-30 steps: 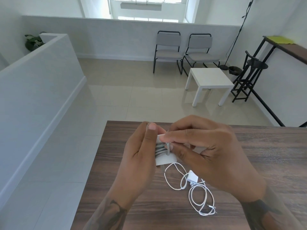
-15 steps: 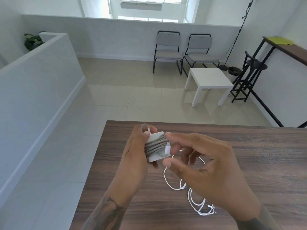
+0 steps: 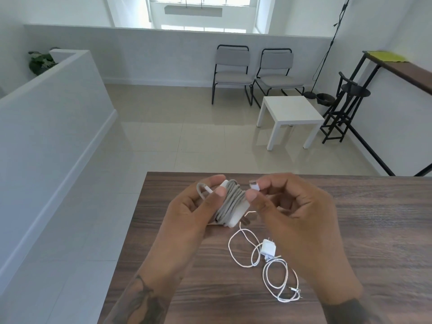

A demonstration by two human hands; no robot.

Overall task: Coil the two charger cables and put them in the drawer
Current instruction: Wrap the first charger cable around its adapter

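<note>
Pale floor tiles run from a low white partition wall (image 3: 58,108) on the left to two grey chairs (image 3: 254,73), a small white side table (image 3: 289,113) and a black stool (image 3: 346,106) at the far right, and the dark wood bench (image 3: 374,218) fills the lower middle of the head view. Its far edge runs straight across just beyond the hands and its left edge slants down toward the viewer, with bare floor past both. Above the far left part of the bench, the left hand (image 3: 194,206) has its grip closed round a white charger brick (image 3: 230,204) wound with grey cable; the thumb presses across the coils and a short loop of that cable with a white plug stands out by the fingertips. The right hand (image 3: 292,206) has its grip narrowed to a pinch, thumb and forefinger holding the cable's free end plug (image 3: 253,185) just beside the brick, the other fingers curled in loosely. The brick is lifted, its lower corner close above the wood; whether it touches I cannot tell. Nearer the viewer, a second charger, a small white wall plug (image 3: 268,250) with its thin white cable (image 3: 275,277), lies loose in open loops on the bench, partly under the right wrist, well in from both edges. Open wood stretches away to the right of the hands.
</note>
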